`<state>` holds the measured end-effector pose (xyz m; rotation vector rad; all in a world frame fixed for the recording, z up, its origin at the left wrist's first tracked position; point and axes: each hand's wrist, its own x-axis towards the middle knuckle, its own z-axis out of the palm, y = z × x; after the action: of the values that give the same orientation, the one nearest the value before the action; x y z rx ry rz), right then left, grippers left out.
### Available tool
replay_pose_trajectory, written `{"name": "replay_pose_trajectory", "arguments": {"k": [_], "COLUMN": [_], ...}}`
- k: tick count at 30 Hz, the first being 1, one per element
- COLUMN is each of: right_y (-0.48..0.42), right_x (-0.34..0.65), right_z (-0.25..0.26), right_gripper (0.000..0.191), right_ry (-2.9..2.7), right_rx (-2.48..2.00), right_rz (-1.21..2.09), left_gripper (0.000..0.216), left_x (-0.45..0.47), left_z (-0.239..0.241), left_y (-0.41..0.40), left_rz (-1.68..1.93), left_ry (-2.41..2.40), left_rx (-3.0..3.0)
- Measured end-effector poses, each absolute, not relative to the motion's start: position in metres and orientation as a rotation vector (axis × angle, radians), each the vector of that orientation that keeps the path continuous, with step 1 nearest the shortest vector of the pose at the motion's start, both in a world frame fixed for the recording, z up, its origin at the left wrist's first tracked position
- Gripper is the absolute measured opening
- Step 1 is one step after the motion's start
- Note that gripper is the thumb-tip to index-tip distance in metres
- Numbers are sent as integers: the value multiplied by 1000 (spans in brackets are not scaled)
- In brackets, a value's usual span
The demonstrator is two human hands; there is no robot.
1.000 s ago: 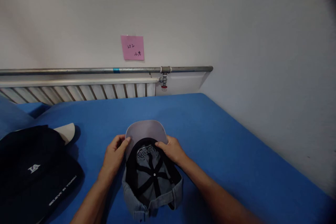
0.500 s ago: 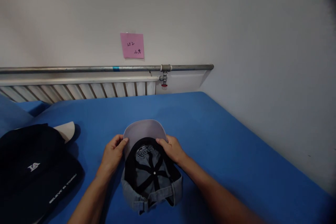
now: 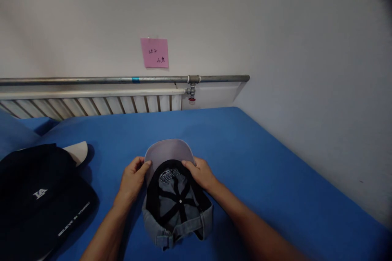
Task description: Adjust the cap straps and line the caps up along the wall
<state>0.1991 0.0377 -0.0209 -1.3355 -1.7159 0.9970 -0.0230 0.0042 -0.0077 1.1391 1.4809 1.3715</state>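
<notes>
A grey-blue baseball cap (image 3: 190, 211) is held upside down, its hollow inside facing me and its pale brim pointing away. Dark seam tapes, a dark sweatband and the back of some stitching show inside it. My left hand (image 3: 132, 177) pinches the left edge of the brim between thumb and fingers. On the other side, my right hand (image 3: 200, 173) grips the brim's right edge, thumb on top near the sweatband. The fingers under the brim are partly hidden. The strap and buckle of the cap are nearest to me.
Dark caps (image 3: 39, 208) with white lettering lie at the left, a whitish brim (image 3: 78, 153) sticking out behind them. Under everything is a blue sheet (image 3: 260, 163). A radiator (image 3: 116, 104), a metal pipe (image 3: 92, 80) and a pink note (image 3: 154, 54) are at the back wall.
Almost nothing differs. The cap and my left hand have shifted very slightly to the right; both hands keep their hold on the brim.
</notes>
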Motion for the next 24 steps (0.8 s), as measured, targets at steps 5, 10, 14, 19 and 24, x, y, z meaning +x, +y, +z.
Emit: {"name": "replay_pose_trajectory", "arguments": {"k": [5, 10, 14, 19, 24], "right_y": [37, 36, 37, 37, 36], "right_x": [199, 198, 199, 199, 198], "right_z": [-19, -17, -20, -22, -20], "right_gripper": [29, 28, 29, 30, 30], "right_ry": [-1708, -1704, -1701, -1701, -1703], "right_rx": [-1349, -1341, -1341, -1331, -1327], "right_rz": [995, 1012, 1013, 997, 993], "left_gripper": [30, 35, 35, 37, 35], "left_x": [-20, -22, -24, -22, -21], "left_z": [-6, -9, -12, -11, -7], "left_y": [4, 5, 7, 6, 5], "left_rz": [1382, 1386, 1374, 1372, 1391], "left_ry": [1528, 1551, 1529, 1492, 1486], "left_rx": [1113, 1131, 1094, 1011, 1022]}}
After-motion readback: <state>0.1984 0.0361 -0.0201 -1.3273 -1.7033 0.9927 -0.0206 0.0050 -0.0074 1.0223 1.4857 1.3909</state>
